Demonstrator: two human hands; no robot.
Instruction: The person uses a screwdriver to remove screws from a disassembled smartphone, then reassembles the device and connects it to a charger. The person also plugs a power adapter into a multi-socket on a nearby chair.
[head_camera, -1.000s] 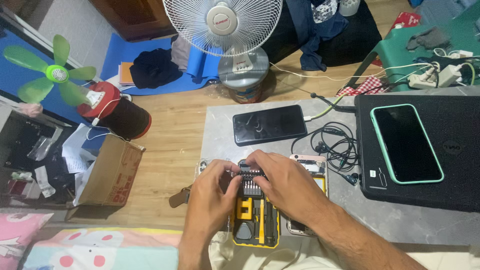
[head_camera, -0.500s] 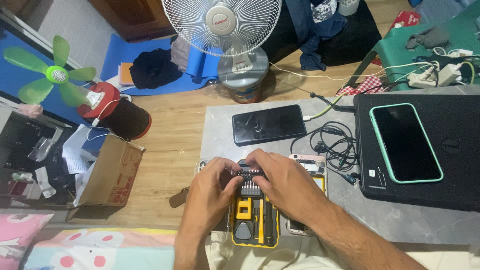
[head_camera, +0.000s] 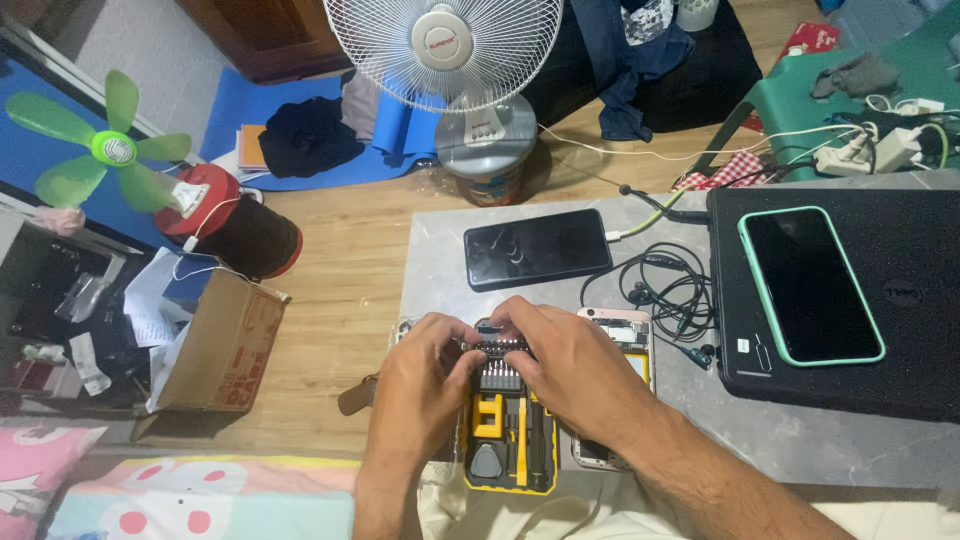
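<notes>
Two fans are seen: a white fan (head_camera: 445, 60) on the floor beyond the table (head_camera: 800, 440) and a green fan (head_camera: 105, 150) at the left. Two intact phones are counted, a black phone (head_camera: 537, 248) on the table and a green-cased phone (head_camera: 810, 285) on the closed laptop (head_camera: 920, 340); a third, opened phone (head_camera: 610, 330) is half hidden under the right hand (head_camera: 570, 365). One yellow tool kit (head_camera: 508, 435) is placed at the near table edge.

The left hand (head_camera: 425, 385) and right hand are brought together over the kit's bit rack (head_camera: 497, 350). The fingers (head_camera: 470, 352) are curled and close together, touching the rack; whether a bit is pinched cannot be told.

Against the earlier frames, hands, kit and phones are found in the same places.
</notes>
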